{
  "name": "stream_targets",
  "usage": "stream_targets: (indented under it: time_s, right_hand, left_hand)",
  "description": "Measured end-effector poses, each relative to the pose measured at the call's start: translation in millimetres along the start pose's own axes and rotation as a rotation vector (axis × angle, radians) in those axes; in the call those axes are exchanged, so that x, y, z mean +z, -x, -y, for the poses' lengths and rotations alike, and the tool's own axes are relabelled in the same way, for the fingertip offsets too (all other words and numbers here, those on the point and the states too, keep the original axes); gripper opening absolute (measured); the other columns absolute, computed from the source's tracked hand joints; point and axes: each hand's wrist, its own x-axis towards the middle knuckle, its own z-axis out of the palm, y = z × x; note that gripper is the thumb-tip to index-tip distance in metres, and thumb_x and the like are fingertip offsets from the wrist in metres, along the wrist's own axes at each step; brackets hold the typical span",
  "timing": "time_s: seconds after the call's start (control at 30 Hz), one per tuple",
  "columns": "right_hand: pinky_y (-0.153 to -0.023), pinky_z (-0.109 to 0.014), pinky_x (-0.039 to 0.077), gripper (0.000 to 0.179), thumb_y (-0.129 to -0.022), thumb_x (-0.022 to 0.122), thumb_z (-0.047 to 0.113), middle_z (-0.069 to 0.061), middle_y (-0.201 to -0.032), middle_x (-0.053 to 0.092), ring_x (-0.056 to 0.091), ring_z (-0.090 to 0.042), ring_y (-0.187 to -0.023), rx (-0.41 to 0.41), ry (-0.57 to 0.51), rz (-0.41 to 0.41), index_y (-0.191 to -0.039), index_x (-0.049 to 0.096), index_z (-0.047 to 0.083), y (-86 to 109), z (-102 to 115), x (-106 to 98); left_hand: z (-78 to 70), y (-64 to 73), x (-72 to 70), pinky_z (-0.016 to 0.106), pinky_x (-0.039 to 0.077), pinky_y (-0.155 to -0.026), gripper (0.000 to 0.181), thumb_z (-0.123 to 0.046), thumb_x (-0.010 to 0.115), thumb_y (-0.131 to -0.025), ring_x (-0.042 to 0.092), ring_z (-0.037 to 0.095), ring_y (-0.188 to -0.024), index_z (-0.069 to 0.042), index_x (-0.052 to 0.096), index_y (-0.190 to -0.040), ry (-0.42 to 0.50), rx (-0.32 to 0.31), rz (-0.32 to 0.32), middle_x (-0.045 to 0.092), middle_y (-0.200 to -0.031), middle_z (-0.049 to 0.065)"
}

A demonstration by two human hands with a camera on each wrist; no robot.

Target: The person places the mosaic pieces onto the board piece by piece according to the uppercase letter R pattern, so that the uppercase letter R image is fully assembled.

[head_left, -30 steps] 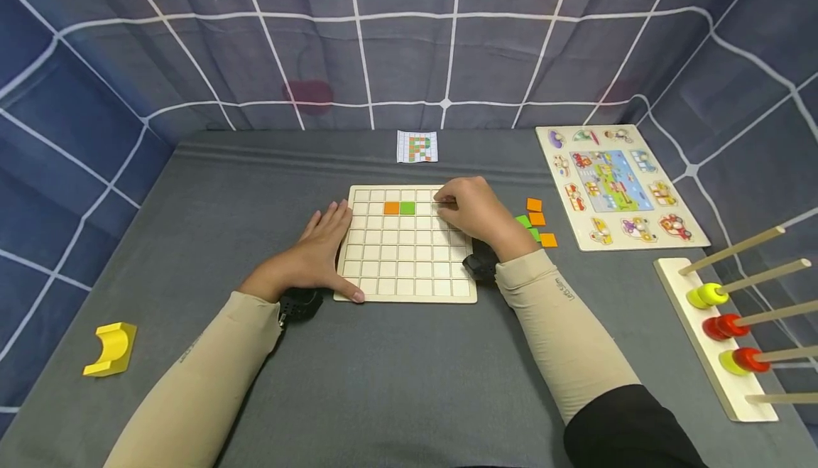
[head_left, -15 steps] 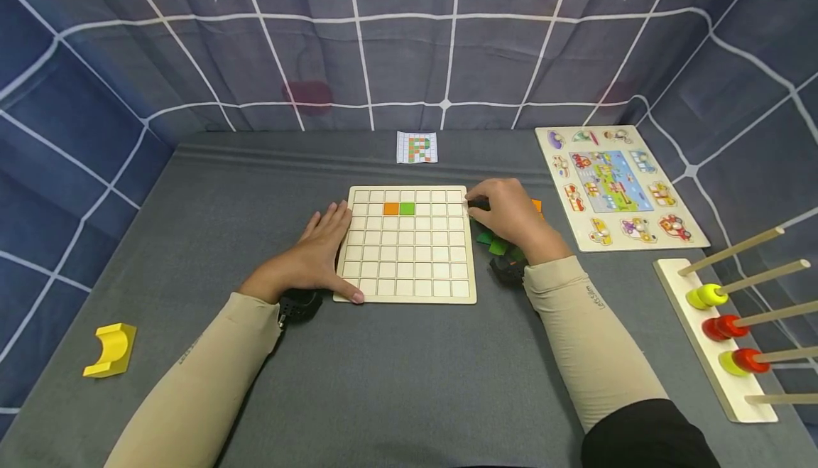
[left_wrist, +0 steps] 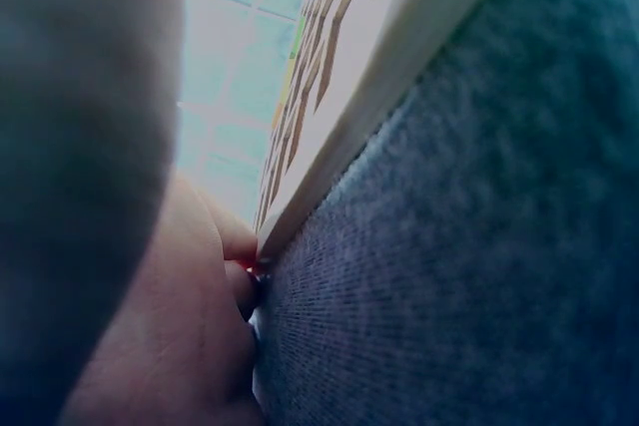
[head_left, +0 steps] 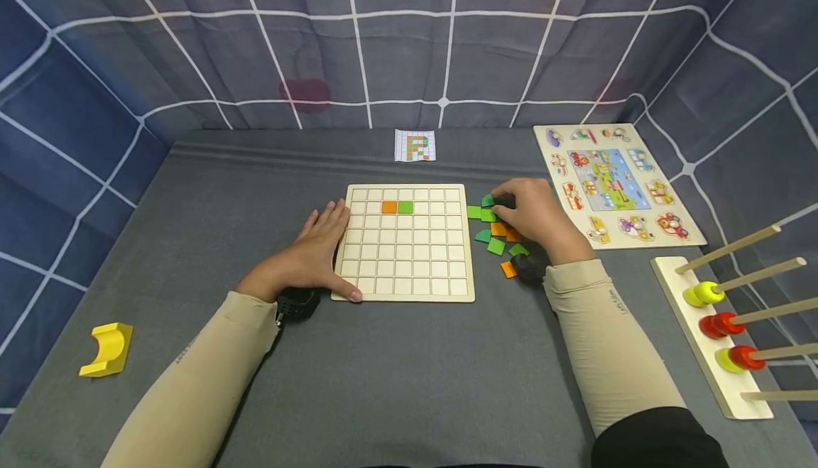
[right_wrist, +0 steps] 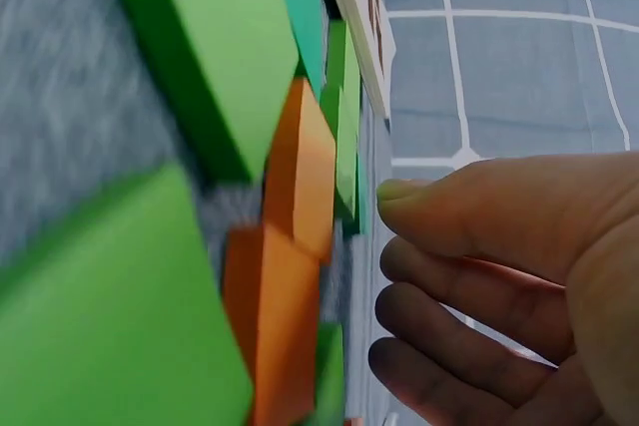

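Observation:
A wooden grid board (head_left: 441, 267) lies mid-table, with an orange tile (head_left: 389, 207) and a green tile (head_left: 405, 207) side by side in its second row. My left hand (head_left: 311, 255) rests along the board's left edge, fingers spread and thumb at the near corner. Right of the board, my right hand (head_left: 533, 214) hovers over loose tiles, fingertips near a dark green piece (head_left: 488, 200). In the right wrist view, thumb and fingers stand apart with nothing visible between them. Green tiles (right_wrist: 230, 57) and orange tiles (right_wrist: 290, 316) lie beneath that hand, which partly covers the pile in the head view.
Behind the board lies a small pattern card (head_left: 415, 145). A picture puzzle board (head_left: 620, 180) lies at the back right, in front of it a peg rack (head_left: 712, 354) with coloured beads. A yellow arched block (head_left: 107, 349) stands at the left.
My right hand has moved right, from the board's upper right to the loose tiles. More tiles now show beside the board. The left hand stays in place.

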Motion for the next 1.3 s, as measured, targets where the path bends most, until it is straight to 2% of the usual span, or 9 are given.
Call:
stream_targets:
  time_s: [0.53, 0.83, 1.07, 1.3]
  right_hand:
    - [-0.092, -0.056, 0.051, 0.028, -0.095, 0.075, 0.004, -0.025, -0.118, 0.071, 0.065, -0.04, -0.103, 0.116, 0.035, -0.011, -0.122, 0.075, -0.004, 7.7, -18, -15]
    - [-0.099, -0.059, 0.047, 0.029, -0.095, 0.073, 0.003, -0.027, -0.12, 0.07, 0.062, -0.043, -0.11, 0.153, 0.064, 0.003, -0.122, 0.074, -0.007, 7.9, -20, -20]
    - [-0.095, -0.058, 0.05, 0.029, -0.094, 0.075, 0.005, -0.028, -0.113, 0.071, 0.063, -0.043, -0.103, 0.198, 0.093, -0.013, -0.119, 0.074, -0.009, 8.9, -19, -21]
    - [-0.093, -0.059, 0.05, 0.028, -0.096, 0.073, 0.008, -0.031, -0.112, 0.07, 0.064, -0.045, -0.103, 0.204, 0.112, -0.017, -0.115, 0.074, -0.012, 9.7, -17, -20]
  left_hand:
    - [-1.3, 1.0, -1.4, 0.052, -0.011, -0.123, 0.162, -0.069, 0.095, -0.059, -0.012, 0.038, -0.157, 0.009, 0.0, -0.164, 0.017, 0.006, -0.01, -0.01, -0.171, 0.025]
    - [-2.2, 1.9, -2.5, 0.052, -0.011, -0.123, 0.162, -0.069, 0.095, -0.06, -0.014, 0.037, -0.157, 0.008, -0.002, -0.164, 0.02, 0.0, -0.003, -0.012, -0.171, 0.024]
    - [-1.3, 1.3, -2.5, 0.053, -0.011, -0.122, 0.161, -0.069, 0.094, -0.061, -0.013, 0.037, -0.157, 0.008, -0.002, -0.164, 0.026, 0.01, -0.006, -0.012, -0.171, 0.025]
    - [-0.7, 2.1, -1.5, 0.053, -0.01, -0.123, 0.161, -0.069, 0.094, -0.061, -0.013, 0.037, -0.157, 0.009, -0.001, -0.164, 0.014, 0.011, -0.011, -0.011, -0.171, 0.025]
